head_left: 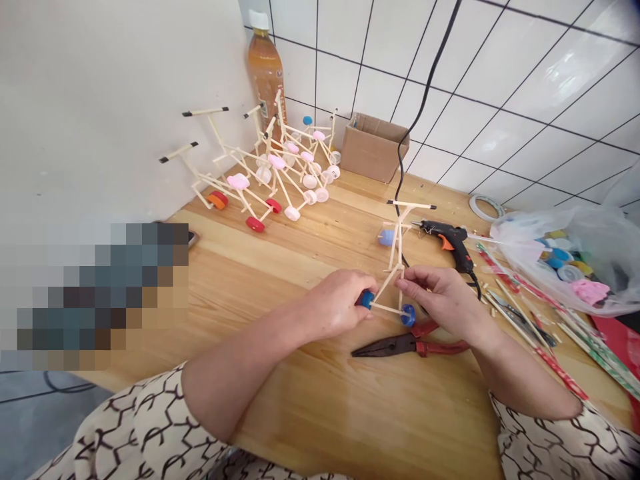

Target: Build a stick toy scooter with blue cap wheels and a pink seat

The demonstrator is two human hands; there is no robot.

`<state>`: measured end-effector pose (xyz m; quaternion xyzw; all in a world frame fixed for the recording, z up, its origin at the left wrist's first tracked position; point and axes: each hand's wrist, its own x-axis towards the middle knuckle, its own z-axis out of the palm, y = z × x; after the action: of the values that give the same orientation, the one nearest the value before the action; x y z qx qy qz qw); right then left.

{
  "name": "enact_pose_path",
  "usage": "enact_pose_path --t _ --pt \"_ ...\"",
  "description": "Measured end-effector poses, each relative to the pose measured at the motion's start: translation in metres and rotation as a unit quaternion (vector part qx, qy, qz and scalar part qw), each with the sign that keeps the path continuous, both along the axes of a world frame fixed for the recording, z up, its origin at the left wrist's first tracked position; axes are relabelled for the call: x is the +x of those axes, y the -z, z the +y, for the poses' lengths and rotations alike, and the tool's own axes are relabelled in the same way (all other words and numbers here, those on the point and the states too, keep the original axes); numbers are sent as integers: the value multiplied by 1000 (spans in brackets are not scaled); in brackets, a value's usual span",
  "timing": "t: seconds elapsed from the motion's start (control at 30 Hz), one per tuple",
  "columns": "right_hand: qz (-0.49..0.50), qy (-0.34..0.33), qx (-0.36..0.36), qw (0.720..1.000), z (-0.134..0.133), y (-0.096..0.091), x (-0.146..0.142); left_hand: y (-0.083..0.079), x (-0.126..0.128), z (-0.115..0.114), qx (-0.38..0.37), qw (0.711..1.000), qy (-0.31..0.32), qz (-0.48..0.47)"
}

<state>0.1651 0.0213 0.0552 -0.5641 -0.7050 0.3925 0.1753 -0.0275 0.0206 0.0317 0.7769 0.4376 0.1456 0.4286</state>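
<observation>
A small stick model (399, 252) with blue bottle-cap wheels stands on the wooden table (280, 267) between my hands. My left hand (336, 303) is closed around one blue cap wheel (367, 299) at the model's near left end. My right hand (440, 293) pinches the wooden frame just above another blue cap (408, 315). A third blue cap (386, 237) sits at the model's far side, below a black-tipped crossbar. Red-handled pliers (407, 345) lie on the table just under my right hand.
A black and orange glue gun (450, 240) lies behind my right hand, its cord running up the tiled wall. Several finished stick models (265, 177) stand at the back left by a drink bottle (265, 73). A cardboard box (373, 148), tape roll (484, 207), bag of caps (575, 263) and loose sticks (530, 320) are to the right.
</observation>
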Motion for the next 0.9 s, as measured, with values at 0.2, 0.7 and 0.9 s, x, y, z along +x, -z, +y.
enact_pose_path --t 0.2,0.7,0.9 --pt "9 0 3 1000 3 1 -1 2 -1 1 -14 1000 -1 -13" --pt "5 -17 9 1000 1 3 2 5 -1 2 1 1000 -10 -4" --pt "-1 -18 10 1000 0 2 2 4 -1 3 12 1000 -4 -5"
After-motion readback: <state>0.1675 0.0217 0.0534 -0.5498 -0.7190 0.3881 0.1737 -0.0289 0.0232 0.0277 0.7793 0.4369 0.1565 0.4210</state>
